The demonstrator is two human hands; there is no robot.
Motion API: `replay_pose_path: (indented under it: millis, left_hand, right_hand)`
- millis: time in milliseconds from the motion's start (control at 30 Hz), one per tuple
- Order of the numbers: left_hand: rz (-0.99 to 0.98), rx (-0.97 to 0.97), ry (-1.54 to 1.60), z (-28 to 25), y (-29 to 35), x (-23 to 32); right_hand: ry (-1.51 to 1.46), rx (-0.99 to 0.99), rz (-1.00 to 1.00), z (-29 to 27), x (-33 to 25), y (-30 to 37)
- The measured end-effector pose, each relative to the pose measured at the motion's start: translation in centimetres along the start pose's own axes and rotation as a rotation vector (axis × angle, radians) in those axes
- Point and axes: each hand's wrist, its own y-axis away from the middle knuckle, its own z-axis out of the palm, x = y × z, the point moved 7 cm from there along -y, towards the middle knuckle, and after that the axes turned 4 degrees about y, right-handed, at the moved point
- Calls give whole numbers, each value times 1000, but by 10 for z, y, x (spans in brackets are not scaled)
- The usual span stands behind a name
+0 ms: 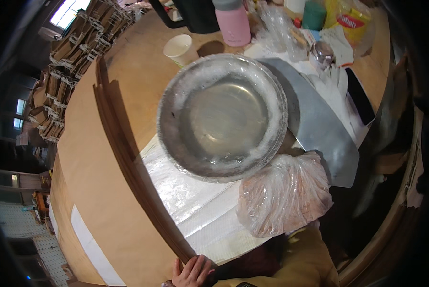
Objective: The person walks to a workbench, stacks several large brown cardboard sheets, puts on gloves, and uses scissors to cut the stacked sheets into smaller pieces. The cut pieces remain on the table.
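Observation:
At the bottom edge my right hand (193,272) has its fingers curled over the near end of a brown kraft paper stack (114,205). The stack's thick, darker folded edge runs away from me in a curve toward the far left. My left hand is out of view. Right of the paper stands a round metal basin (224,110) lined with clear plastic, with whitish foam or residue round its inner wall. Against its near right side rests a crumpled clear plastic bag (286,196) with pinkish contents. Under both lies a white woven sheet (190,201).
A grey metal sheet (329,138) sticks out at the table's right, near a dark phone (359,97). Behind the basin are a paper cup (181,49), a pink bottle (232,24), a black mug (197,14) and a metal cup (321,54). Brown bundles (76,62) are piled far left.

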Motion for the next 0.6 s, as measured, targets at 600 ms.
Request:
replay_pose_path:
  millis: [600]
  left_hand:
    - [-11,135,283,-43,7,4]
  right_hand:
    - [-651,248,-59,-367,197,352]
